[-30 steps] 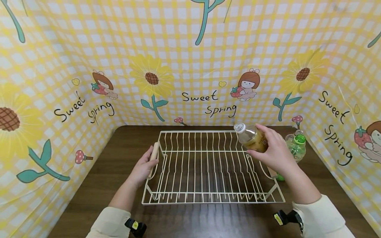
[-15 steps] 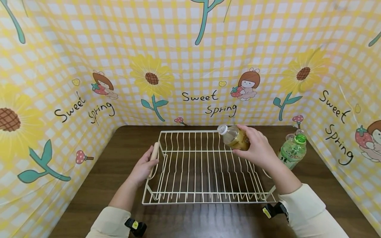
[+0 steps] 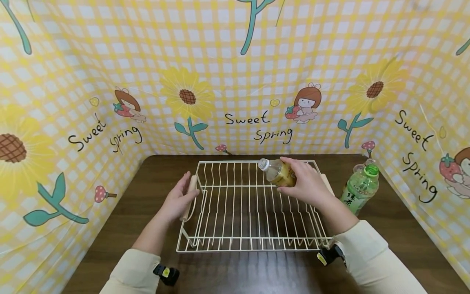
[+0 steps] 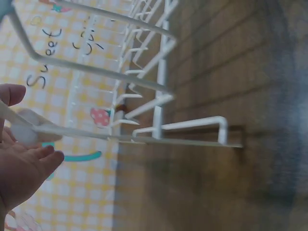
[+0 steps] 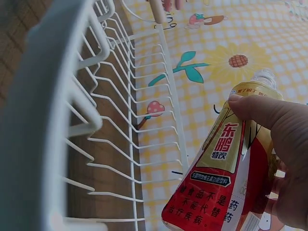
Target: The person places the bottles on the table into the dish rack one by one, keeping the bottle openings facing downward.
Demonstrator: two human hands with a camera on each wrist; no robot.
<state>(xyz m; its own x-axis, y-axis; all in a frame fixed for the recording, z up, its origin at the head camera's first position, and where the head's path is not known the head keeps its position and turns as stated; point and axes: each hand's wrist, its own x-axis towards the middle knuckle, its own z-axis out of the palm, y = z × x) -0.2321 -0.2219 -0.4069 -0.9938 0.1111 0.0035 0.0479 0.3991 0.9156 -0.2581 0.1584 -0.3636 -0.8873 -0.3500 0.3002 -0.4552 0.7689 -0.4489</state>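
Note:
My right hand (image 3: 305, 180) grips a plastic drink bottle (image 3: 282, 174) above the back of a cream wire dish rack (image 3: 249, 250). The bottle is tilted, its clear neck pointing up and left. A gold and red label with Chinese print (image 5: 224, 144) shows in the right wrist view, where my thumb lies along its shoulder. At the rack's left end, my left hand (image 3: 178, 203) is beside the wooden handle (image 3: 193, 183). Its fingers are spread and loosened around that handle in the left wrist view, thumb apart from the fingers.
A green-capped-looking tea bottle (image 3: 360, 188) with a green label stands right of the rack, with another clear bottle top (image 3: 358, 168) behind it. The rack sits on a dark wooden table (image 3: 121, 212). Yellow checked cloth (image 3: 235, 73) surrounds the back and sides.
My right hand has carried the drink bottle leftward over the rack, uncovering the green tea bottle. My left hand has loosened from the handle, its fingers spreading.

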